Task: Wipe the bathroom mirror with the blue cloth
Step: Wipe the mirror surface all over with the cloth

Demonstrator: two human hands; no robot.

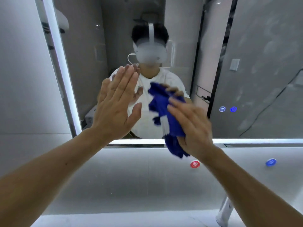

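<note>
The bathroom mirror [255,63] fills the wall ahead, framed by a lit strip, with smudges over its right half. My right hand [193,126] presses the crumpled blue cloth [165,115] flat against the lower middle of the glass, fingers fairly straight over it; part of the cloth hangs below the mirror's bottom edge. My left hand [114,105] is raised beside it with straight fingers, palm toward the glass, at or just off the surface. The mirror reflects a person in a white shirt wearing a headset.
Two glowing touch icons [227,109] sit on the mirror at the right. Below the mirror, a red round knob [195,164] and a blue one [270,162] are on the white wall. A white cylindrical fixture [224,212] stands at the lower right.
</note>
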